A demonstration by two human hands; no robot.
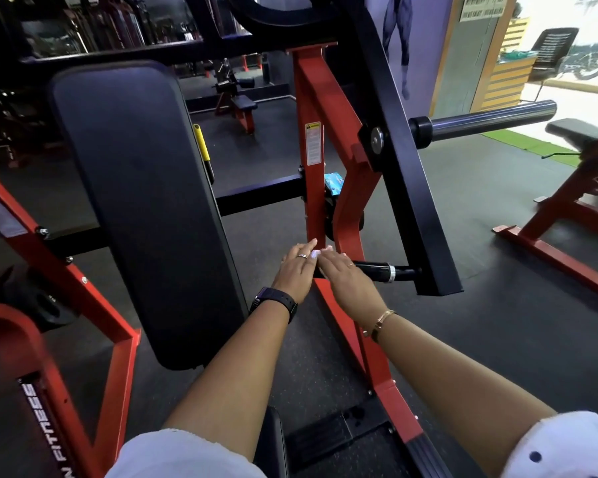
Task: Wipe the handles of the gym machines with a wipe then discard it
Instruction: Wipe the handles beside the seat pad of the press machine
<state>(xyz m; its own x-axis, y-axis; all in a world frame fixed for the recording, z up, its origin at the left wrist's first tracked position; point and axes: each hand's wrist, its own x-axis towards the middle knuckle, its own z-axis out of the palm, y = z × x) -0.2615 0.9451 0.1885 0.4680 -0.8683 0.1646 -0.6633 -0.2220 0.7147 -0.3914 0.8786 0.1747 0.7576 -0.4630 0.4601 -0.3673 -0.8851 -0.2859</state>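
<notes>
Left hand (pixel 296 270) laid on the near end of the black handle (pixel 377 270), fingers stretched forward, gripping nothing. Between the two sets of fingertips, a scrap of white, most likely the wipe (pixel 314 254), pressed against the handle; too small to be sure. Right hand (pixel 342 276) just beside, touching the left, fingers likewise fairly straight and draped over the bar; thumb hidden. Further right, bare handle out to its pale band.

Judged as early to middle: wiping in hand on this one handle, no second handle of the machine in sight, discarding not yet done. No bin in view. Above the hands, a blue packet (pixel 334 182) tucked into the frame, possibly the wipe pack.

Around, left to right: red frame (pixel 94 294) tubing, a long black back pad (pixel 135 201), a yellow lever (pixel 201 146) behind it, a black lever arm (pixel 411 167), a chrome weight horn (pixel 491 120), dark rubber floor (pixel 497 322), a red-legged bench (pixel 577 132), a strip of green turf (pixel 529 146), a black chair (pixel 553 53) by the bright entrance.
</notes>
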